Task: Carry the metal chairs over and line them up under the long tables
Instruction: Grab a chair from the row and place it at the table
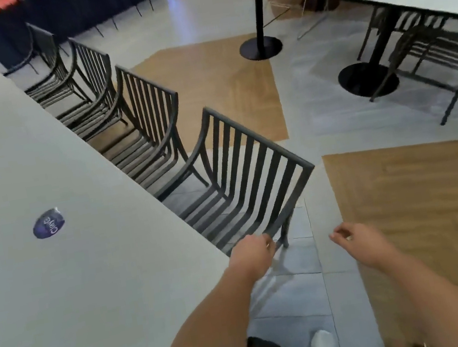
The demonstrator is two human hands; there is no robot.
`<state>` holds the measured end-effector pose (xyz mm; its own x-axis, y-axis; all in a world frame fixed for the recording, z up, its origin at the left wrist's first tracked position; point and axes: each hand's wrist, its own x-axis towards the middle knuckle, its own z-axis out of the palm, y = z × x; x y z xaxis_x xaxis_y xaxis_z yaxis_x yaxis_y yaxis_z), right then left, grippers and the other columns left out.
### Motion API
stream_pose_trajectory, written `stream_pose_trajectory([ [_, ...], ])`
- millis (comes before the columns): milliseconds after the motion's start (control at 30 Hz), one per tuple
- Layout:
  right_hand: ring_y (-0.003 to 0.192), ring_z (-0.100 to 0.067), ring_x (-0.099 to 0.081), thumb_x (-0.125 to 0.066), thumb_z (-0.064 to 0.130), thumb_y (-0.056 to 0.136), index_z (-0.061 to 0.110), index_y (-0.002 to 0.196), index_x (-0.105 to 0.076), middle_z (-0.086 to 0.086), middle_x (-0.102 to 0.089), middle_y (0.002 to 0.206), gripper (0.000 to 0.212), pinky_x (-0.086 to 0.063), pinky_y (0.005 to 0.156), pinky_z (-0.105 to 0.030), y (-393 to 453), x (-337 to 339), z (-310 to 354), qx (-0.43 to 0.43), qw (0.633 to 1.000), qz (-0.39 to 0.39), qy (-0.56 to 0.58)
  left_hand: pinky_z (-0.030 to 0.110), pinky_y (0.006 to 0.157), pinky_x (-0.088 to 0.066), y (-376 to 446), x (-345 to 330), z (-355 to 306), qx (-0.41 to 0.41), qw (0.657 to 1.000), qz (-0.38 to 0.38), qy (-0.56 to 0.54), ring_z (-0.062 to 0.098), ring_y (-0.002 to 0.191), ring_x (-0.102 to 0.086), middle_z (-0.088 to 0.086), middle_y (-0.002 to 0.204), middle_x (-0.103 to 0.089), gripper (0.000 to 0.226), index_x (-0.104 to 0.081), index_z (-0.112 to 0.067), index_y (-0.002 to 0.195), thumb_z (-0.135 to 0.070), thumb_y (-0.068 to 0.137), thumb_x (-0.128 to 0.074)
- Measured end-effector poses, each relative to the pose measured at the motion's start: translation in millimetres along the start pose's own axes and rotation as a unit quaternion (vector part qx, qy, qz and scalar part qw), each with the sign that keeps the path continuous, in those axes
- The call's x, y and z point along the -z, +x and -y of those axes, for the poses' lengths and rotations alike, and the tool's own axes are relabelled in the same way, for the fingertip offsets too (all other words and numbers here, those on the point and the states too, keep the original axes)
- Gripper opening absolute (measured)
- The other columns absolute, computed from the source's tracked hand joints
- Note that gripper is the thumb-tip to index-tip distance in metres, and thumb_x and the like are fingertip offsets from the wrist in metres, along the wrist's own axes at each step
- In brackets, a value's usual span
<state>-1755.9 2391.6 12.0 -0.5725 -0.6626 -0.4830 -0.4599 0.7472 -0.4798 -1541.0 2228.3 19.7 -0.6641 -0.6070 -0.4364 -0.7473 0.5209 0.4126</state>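
While left hand grips nearest chair — right hand hangs free.

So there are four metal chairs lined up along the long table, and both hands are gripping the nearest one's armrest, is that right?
Not quite. Only the left hand grips the armrest of the nearest chair. The right hand hangs free beside it, fingers loosely curled, holding nothing. The head view shows this. The rest stands: four metal chairs are lined up along the long table.
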Motion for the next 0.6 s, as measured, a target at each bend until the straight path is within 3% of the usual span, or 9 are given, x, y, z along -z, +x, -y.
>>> stream_pose_trajectory([
  [300,0.097,-0.014,-0.06,-0.056,0.047,0.101,0.019,0.124,-0.067,0.0,-0.071,0.118,0.037,-0.045,0.082,-0.028,126.6,83.4,5.3,0.07,0.995,0.053,-0.056,0.039,0.08,-0.057,100.4,17.7,-62.8,0.089,0.994,-0.052,-0.042,0.021,0.084,-0.065,0.001,0.094,-0.071,0.029,-0.067,-0.022,0.111,-0.035,0.107,-0.041],
  [467,0.1,-0.014,-0.062,-0.054,0.049,0.102,0.025,0.119,-0.069,0.006,-0.071,0.116,0.033,-0.046,0.083,-0.03,211.1,117.8,35.1,0.11,0.986,0.063,-0.106,0.037,0.077,-0.051,178.9,49.1,-61.8,0.141,0.984,-0.095,-0.059,0.028,0.091,-0.066,0.007,0.098,-0.071,0.032,-0.066,-0.016,0.109,-0.033,0.108,-0.039],
  [600,0.103,-0.014,-0.064,-0.052,0.054,0.1,0.03,0.117,-0.068,0.01,-0.07,0.115,0.033,-0.052,0.092,-0.036,270.3,136.9,69.0,0.135,0.977,0.086,-0.137,0.038,0.082,-0.055,221.8,71.7,-50.2,0.199,0.972,-0.096,-0.077,0.024,0.09,-0.066,0.002,0.097,-0.071,0.035,-0.068,-0.019,0.109,-0.037,0.107,-0.038],
])
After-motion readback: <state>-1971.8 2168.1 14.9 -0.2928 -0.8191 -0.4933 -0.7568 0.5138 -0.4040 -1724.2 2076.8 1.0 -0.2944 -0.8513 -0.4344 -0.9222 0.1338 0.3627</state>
